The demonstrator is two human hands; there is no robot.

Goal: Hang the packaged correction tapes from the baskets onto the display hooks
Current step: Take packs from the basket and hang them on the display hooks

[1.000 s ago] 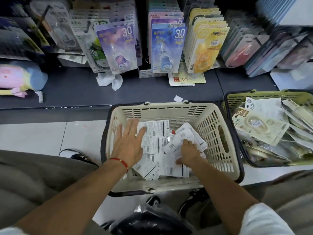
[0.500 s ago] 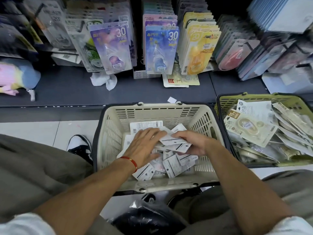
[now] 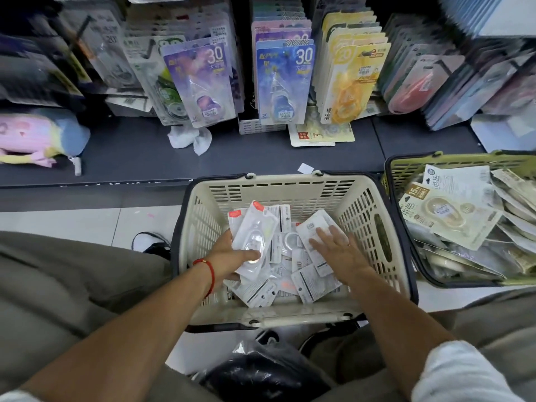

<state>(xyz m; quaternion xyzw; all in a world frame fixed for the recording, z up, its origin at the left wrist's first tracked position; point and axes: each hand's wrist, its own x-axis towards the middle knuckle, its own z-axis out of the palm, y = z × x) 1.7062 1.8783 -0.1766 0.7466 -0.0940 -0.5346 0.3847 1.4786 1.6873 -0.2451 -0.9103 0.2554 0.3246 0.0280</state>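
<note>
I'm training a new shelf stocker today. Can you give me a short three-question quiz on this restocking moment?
1. True or false: the left hand holds a stack of clear-fronted white blister packs above the loose packs in the cream plastic basket.
2. The right hand is: A) gripping the basket handle, B) lying with straight fingers on white packs in the basket, C) hanging a pack on a hook.
3. Fill in: the olive-green plastic basket stands to the ___ of the cream one.

Key: 1 true; 2 B; 3 right.
</note>
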